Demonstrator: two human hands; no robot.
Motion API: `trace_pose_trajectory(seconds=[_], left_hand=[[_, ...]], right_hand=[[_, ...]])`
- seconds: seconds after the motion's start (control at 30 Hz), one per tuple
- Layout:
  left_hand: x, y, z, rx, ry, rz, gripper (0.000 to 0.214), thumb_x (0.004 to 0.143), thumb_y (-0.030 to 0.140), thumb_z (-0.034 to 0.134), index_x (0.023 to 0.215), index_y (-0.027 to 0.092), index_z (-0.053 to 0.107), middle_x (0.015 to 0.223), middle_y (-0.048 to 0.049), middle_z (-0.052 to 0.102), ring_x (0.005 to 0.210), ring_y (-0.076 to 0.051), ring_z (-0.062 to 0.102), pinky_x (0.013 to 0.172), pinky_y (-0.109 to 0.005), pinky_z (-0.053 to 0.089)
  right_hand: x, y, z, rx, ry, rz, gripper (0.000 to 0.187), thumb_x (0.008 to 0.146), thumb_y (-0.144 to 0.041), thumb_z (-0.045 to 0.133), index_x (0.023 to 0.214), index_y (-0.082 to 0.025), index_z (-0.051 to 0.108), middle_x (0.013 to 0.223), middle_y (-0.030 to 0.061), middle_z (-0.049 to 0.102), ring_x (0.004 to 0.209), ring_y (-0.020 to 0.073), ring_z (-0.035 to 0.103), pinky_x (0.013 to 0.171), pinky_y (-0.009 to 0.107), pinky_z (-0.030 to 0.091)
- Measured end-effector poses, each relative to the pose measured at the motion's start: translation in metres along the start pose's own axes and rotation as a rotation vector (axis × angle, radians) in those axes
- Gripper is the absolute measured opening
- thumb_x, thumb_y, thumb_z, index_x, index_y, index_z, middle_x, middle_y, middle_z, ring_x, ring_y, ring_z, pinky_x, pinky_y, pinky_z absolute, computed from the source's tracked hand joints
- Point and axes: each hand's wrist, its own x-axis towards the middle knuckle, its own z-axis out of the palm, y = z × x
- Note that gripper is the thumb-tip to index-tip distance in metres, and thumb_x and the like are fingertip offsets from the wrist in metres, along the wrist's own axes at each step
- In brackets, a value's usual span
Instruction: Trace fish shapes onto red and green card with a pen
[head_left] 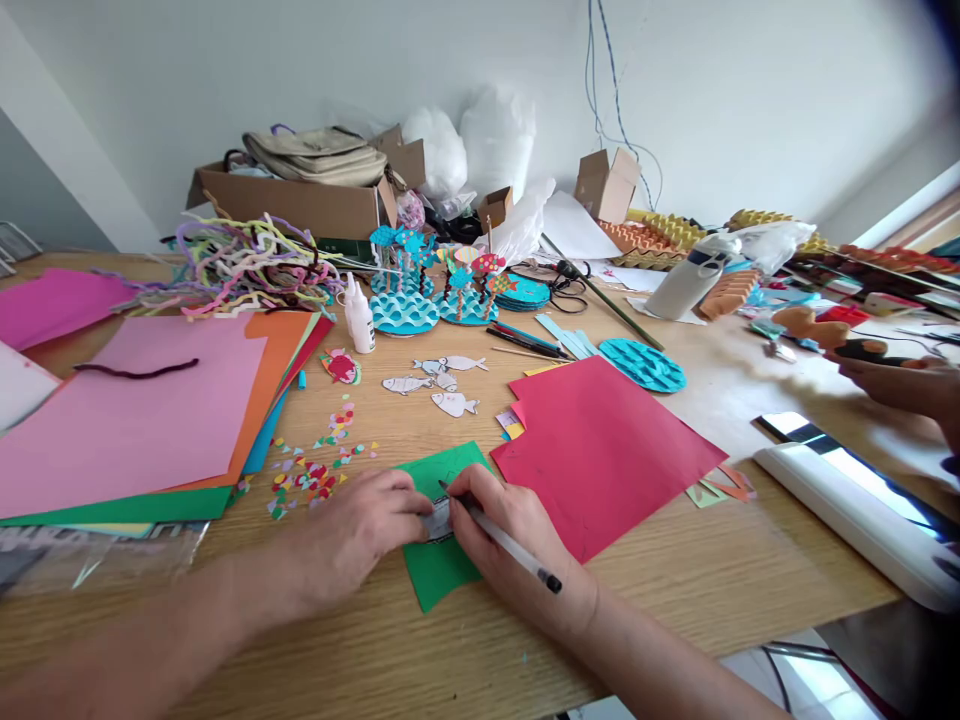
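My right hand (pixel 517 530) is closed round a pen (pixel 517 553) with a clear barrel and a black end cap. Its tip touches a piece of green paper (pixel 431 580) on the table. The fingers of my left hand (pixel 367 520) are pressed together on a small pale paper cutout (pixel 439 520) with a dark outline, holding it flat on the green sheet. Both hands partly cover the cutout, so its full shape is hidden. Beyond them lie several white paper fish (pixel 454 403) and a red decorated paper fish (pixel 342 367).
Red paper (pixel 615 450) lies right of my hands, and stacked coloured sheets (pixel 172 400) lie left. Paper confetti (pixel 307 480) is scattered near my left hand. A glue bottle (pixel 361 318) stands behind. Another person's hand (pixel 900 385) is at the right, beyond a white device (pixel 847 510).
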Motion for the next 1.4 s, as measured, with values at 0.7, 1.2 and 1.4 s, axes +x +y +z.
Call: trace_pose_trajectory(seconds=[0.7,1.2,1.4], left_hand=[[0.02,-0.008,-0.021,0.154,-0.077,0.109,0.021,0.088,0.007,0.05,0.086,0.02,0.067,0.08,-0.0016,0.061,0.077,-0.017,0.054,0.067,-0.026,0.043],[0.0,0.074,0.075,0.519,0.529,-0.29,0.038,0.096,0.013,0.027,0.109,0.012,0.063,0.109,-0.0079,0.067,0.1,-0.022,0.06,0.084,-0.034,0.048],[0.007,0.073,0.078,0.452,0.449,-0.359,0.038,0.092,0.017,0.032,0.114,0.011,0.062,0.114,-0.01,0.066,0.104,-0.025,0.06,0.09,-0.042,0.046]], right_hand=[[0.0,0.004,0.002,0.129,0.024,0.078,0.007,0.085,-0.019,0.043,0.081,-0.02,0.049,0.06,-0.0029,0.054,0.048,0.0113,0.048,0.046,0.02,0.034],[0.003,-0.002,-0.003,0.03,-0.065,0.043,0.007,0.085,-0.017,0.041,0.082,-0.02,0.047,0.061,-0.002,0.055,0.052,0.013,0.05,0.051,0.022,0.035],[0.004,-0.002,-0.007,0.013,-0.114,0.048,0.008,0.085,-0.017,0.042,0.081,-0.021,0.046,0.062,-0.0026,0.056,0.053,0.0125,0.05,0.051,0.021,0.034]])
